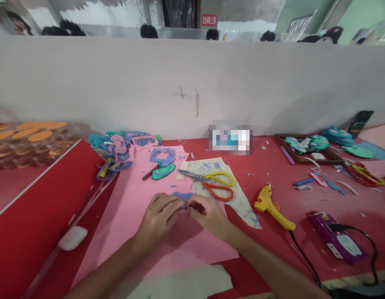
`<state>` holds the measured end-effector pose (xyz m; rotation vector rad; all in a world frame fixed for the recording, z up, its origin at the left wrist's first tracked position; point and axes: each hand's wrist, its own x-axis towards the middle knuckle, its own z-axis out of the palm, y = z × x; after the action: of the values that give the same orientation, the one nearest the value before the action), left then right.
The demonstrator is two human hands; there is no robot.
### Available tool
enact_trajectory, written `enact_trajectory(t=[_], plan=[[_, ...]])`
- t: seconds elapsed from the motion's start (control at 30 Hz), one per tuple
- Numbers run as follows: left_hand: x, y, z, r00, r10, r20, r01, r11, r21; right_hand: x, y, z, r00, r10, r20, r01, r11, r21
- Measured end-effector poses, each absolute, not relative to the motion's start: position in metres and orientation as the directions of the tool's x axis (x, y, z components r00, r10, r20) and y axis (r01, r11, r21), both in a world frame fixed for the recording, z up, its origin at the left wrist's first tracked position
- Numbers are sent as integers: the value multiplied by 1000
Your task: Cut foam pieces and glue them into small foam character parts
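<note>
Between my two hands is a blue foam-like piece (182,195), its lower part hidden by my fingers. My left hand (161,216) is closed on its left side. Thumb and forefinger of my right hand (208,214) pinch its right edge. Just beyond lie scissors (200,177) with one yellow and one red handle, blades pointing left. A green oval piece with pink spots (163,170) rests left of the scissors, beside a dark stick. Behind it is a blue cut-out frame (162,156). Pink sheet (142,253) spreads beneath my hands.
A yellow glue gun (275,209) lies right, near a purple box with a black cable (337,238). Foam scraps (117,149) heap at back left, beside a red board (45,220). A brown frame (332,155) holds green pieces. A pale partition (133,83) stands behind.
</note>
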<state>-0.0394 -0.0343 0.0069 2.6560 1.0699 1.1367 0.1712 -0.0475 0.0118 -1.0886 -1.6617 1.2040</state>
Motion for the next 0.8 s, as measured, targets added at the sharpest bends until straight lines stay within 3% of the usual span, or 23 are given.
enact_trajectory(t=[0.5, 0.73, 0.8], plan=[[-39, -34, 13, 394, 698, 598, 554, -699, 452, 176, -48, 17, -313, 943, 115, 187, 180, -966], [-48, -21, 20, 322, 860, 395, 528, -509, 679, 180, -43, 15, -291, 953, 86, 98, 119, -988], [-66, 0, 24, 67, 920, 387, 497, -367, 786, 181, -43, 17, -283, 957, 69, 66, 91, -994]])
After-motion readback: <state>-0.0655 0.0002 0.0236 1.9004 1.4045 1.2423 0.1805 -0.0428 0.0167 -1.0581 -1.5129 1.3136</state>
